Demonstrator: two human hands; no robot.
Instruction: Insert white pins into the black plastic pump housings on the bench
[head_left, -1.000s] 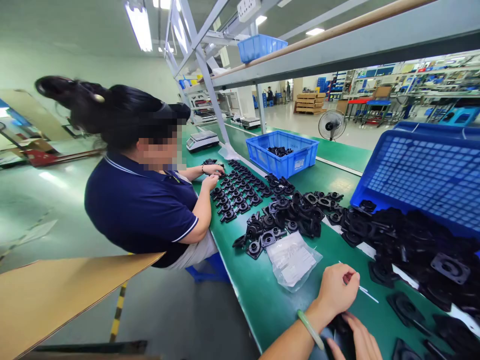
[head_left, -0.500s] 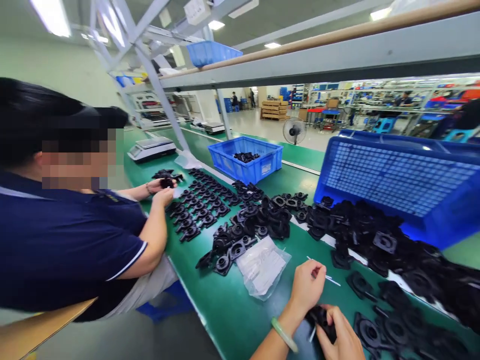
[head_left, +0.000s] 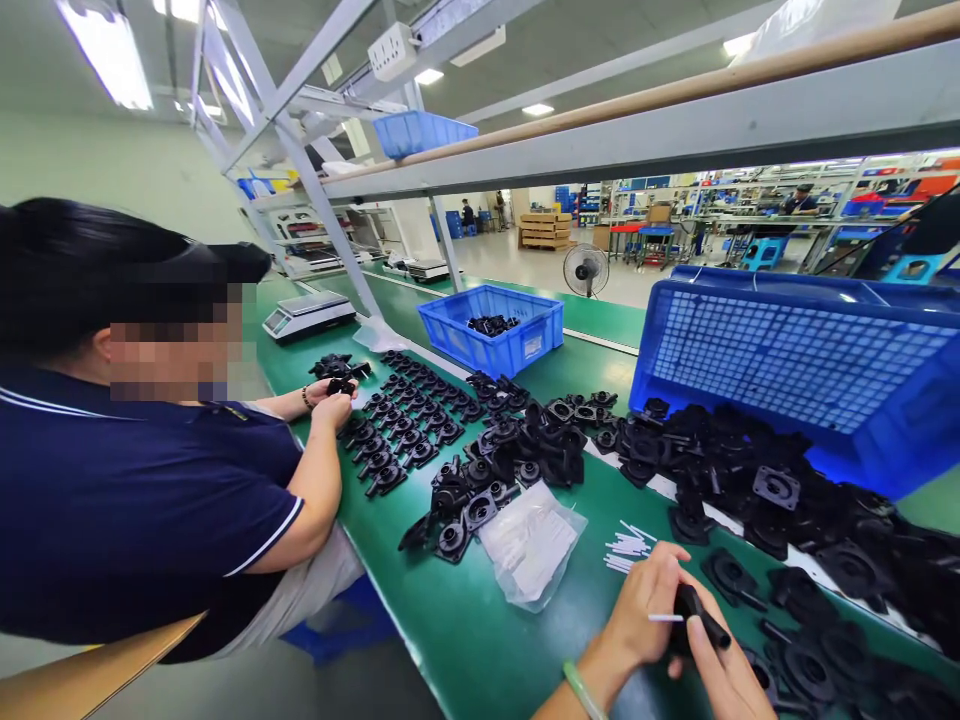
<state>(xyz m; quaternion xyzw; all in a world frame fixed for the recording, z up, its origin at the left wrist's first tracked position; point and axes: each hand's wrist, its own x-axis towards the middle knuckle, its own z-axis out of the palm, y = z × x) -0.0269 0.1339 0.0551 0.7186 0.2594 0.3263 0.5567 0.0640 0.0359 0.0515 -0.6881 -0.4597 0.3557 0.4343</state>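
Holding: my left hand and my right hand both grasp one black part, at half past four in my view.
White stick: this short white stick points to nine o'clock from the part; whether its end is inside, I cannot tell.
Step in hand: I judge it is the fitting together of stick and part.
Next move: it calls, I think, for a firm left grip and straight, gentle pressure of the right thumb.
Spare sticks: the small pile of white sticks lies at eleven o'clock from my hands, the plastic bag at ten.
Loose parts: other black parts lie at two o'clock.
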